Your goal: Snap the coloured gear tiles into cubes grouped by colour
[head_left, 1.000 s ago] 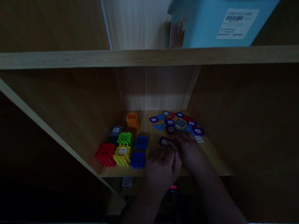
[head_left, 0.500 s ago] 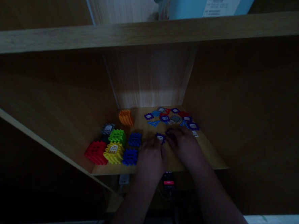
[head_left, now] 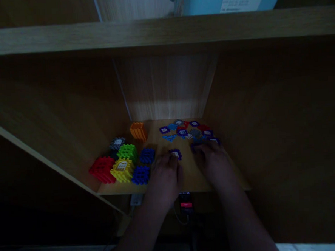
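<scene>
My left hand [head_left: 164, 177] is closed at the near edge of a dark blue toothed building tile [head_left: 176, 154] with a white window insert, which lies at its fingertips. Off to the right, my right hand [head_left: 215, 162] pinches another dark blue tile [head_left: 195, 147], partly hidden by the fingers. Behind both hands lie several flat tiles, among them a blue window tile [head_left: 182, 132] and a light blue triangular piece [head_left: 169, 138]. Left of my left hand sit two blue stacks of tiles, a nearer one [head_left: 141, 175] and a farther one [head_left: 147, 155].
Toward the left wall stand a yellow stack [head_left: 122, 170], a green stack [head_left: 127, 153], a red stack [head_left: 103, 170] and an orange stack [head_left: 138, 131]. A shelf board [head_left: 161, 31] crosses overhead, with a blue box [head_left: 205, 2] on it. Below the front edge is a lit phone [head_left: 186, 203].
My right hand has moved right, away from my left hand, with the dark blue tile in its fingers. My left hand stays by its window tile. The view has shifted slightly.
</scene>
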Action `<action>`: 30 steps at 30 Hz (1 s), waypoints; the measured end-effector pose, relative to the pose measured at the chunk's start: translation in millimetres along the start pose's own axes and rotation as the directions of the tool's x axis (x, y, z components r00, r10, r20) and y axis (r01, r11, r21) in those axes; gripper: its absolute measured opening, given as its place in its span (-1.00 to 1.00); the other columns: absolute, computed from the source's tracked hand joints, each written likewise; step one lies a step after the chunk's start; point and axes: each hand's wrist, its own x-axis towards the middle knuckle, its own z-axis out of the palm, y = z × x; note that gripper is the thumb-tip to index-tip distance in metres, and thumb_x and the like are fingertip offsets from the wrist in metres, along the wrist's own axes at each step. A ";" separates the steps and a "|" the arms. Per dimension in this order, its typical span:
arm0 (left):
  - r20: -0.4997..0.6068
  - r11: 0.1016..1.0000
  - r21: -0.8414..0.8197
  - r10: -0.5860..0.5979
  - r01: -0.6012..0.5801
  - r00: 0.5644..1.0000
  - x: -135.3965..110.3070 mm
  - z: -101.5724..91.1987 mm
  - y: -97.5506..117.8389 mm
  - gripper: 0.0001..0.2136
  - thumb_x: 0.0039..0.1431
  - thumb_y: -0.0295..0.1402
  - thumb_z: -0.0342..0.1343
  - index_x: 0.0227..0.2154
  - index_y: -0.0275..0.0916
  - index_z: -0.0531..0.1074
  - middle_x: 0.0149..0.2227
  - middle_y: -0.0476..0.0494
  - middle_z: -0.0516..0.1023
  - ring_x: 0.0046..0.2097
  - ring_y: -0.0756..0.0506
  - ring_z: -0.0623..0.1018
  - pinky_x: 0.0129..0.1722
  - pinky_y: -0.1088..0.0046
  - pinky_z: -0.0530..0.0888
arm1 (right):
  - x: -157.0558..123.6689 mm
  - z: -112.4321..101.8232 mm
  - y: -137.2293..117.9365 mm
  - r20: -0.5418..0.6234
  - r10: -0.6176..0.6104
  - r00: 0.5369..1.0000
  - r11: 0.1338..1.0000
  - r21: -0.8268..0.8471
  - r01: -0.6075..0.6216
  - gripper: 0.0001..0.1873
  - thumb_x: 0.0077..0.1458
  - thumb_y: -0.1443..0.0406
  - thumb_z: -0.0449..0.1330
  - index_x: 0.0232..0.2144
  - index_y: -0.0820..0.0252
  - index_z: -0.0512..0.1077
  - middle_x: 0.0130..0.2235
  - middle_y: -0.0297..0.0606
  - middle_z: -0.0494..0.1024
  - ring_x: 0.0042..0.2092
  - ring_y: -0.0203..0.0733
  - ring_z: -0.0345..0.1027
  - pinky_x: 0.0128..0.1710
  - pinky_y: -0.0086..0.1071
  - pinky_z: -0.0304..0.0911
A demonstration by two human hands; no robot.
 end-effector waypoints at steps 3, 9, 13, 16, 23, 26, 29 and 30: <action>0.043 0.999 0.010 0.031 -0.031 0.999 -1.2 -0.1 -1.1 -0.69 0.42 -0.42 0.12 0.16 -0.30 0.49 0.16 -0.35 0.58 0.19 -0.34 0.56 0.26 -0.08 0.55 | -0.7 0.5 -4.9 -0.015 0.057 0.998 0.997 -0.051 -0.058 -0.72 0.40 0.08 0.25 -0.05 0.08 0.64 0.02 0.02 0.63 0.12 0.20 0.45 0.16 0.03 0.33; 0.029 0.998 -0.026 0.053 -0.053 0.998 -2.9 -1.7 -3.8 -0.67 0.40 -0.40 0.16 0.18 -0.22 0.50 0.20 -0.33 0.58 0.24 -0.33 0.55 0.30 -0.07 0.54 | 0.3 1.2 0.2 0.013 0.147 0.989 0.987 -0.070 -0.146 -0.77 0.39 0.11 0.26 -0.13 0.05 0.66 -0.13 -0.08 0.68 -0.03 0.09 0.51 0.08 -0.06 0.30; 0.067 0.997 -0.031 0.070 -0.068 0.995 -4.3 -6.1 -6.1 -0.65 0.42 -0.39 0.15 0.21 -0.22 0.49 0.25 -0.34 0.55 0.28 -0.32 0.54 0.34 -0.06 0.52 | 0.5 -0.1 6.7 -0.005 0.161 0.987 0.987 -0.027 -0.161 -0.81 0.38 0.19 0.26 -0.16 0.08 0.67 -0.16 -0.07 0.70 -0.11 0.08 0.54 -0.03 -0.10 0.33; 0.066 0.997 -0.041 0.068 -0.066 0.995 -4.1 -6.9 -7.6 -0.64 0.41 -0.39 0.18 0.21 -0.25 0.47 0.26 -0.35 0.55 0.28 -0.34 0.54 0.33 -0.05 0.52 | 2.3 -3.4 4.1 -0.067 0.121 0.990 0.989 0.093 -0.115 -0.85 0.35 0.20 0.28 -0.20 0.09 0.64 -0.15 -0.08 0.69 -0.13 0.09 0.55 -0.07 -0.10 0.39; -0.039 0.999 -0.050 -0.014 0.012 0.999 -2.5 0.6 -5.0 -0.64 0.38 -0.47 0.14 0.19 -0.31 0.39 0.11 -0.39 0.60 0.18 -0.32 0.60 0.20 0.00 0.59 | 4.5 -3.2 -22.5 -0.097 -0.194 0.976 0.873 0.437 0.217 -0.84 0.30 0.37 0.30 -0.10 0.03 0.55 0.06 -0.16 0.65 0.12 0.02 0.53 0.17 -0.08 0.42; -0.058 0.999 -0.036 -0.033 0.031 0.998 -2.0 2.0 -3.0 -0.67 0.36 -0.51 0.13 0.15 -0.32 0.40 0.08 -0.38 0.61 0.13 -0.31 0.60 0.17 0.04 0.60 | 3.5 3.4 -29.7 -0.012 -0.261 0.965 0.844 0.482 0.234 -0.73 0.26 0.45 0.30 -0.04 0.04 0.52 0.02 -0.20 0.66 0.10 -0.01 0.53 0.16 -0.11 0.42; -0.041 0.999 -0.033 -0.040 0.038 0.998 -1.5 1.8 -1.6 -0.67 0.36 -0.53 0.14 0.15 -0.33 0.41 0.04 -0.36 0.62 0.11 -0.31 0.61 0.15 0.04 0.61 | 3.1 8.3 -30.8 0.058 -0.273 0.960 0.844 0.493 0.211 -0.69 0.26 0.47 0.30 -0.01 0.05 0.52 0.01 -0.21 0.67 0.08 -0.02 0.54 0.15 -0.12 0.43; -0.034 0.999 -0.032 -0.042 0.040 0.999 -1.4 1.7 -1.4 -0.66 0.36 -0.53 0.14 0.16 -0.34 0.41 0.04 -0.36 0.63 0.11 -0.31 0.60 0.15 0.03 0.61 | 3.1 9.1 -30.4 0.074 -0.270 0.960 0.845 0.496 0.199 -0.69 0.26 0.47 0.30 0.00 0.06 0.52 0.01 -0.20 0.67 0.08 -0.02 0.54 0.15 -0.12 0.44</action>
